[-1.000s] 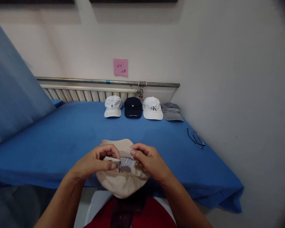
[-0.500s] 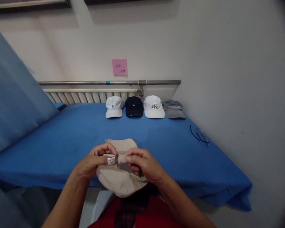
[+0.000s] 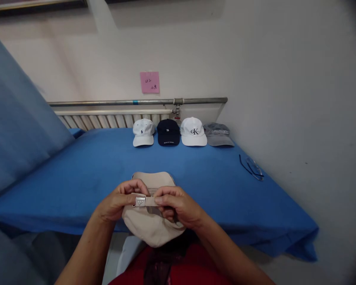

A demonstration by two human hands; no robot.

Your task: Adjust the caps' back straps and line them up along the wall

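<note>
A beige baseball cap (image 3: 152,227) is held at the table's near edge, its brim pointing away from me and its back strap toward me. My left hand (image 3: 121,200) is closed on the left side of the strap, thumb against the silver metal buckle (image 3: 140,202). Between thumb and fingers, my right hand (image 3: 178,204) pinches the beige strap (image 3: 150,201), which meets the buckle's right side. Whether the strap's tip sits inside the buckle is hard to see. The cap's inside is mostly hidden behind the hands.
Along the back of the blue-covered table (image 3: 101,170) stand a white cap (image 3: 143,132), a navy cap (image 3: 168,132), a white lettered cap (image 3: 193,132) and a grey cap (image 3: 218,134). Eyeglasses (image 3: 252,168) lie at the right edge. A blue curtain (image 3: 20,114) hangs at left.
The gap between strap and buckle has closed: my right hand has brought the strap leftward against the buckle. The view has shifted slightly.
</note>
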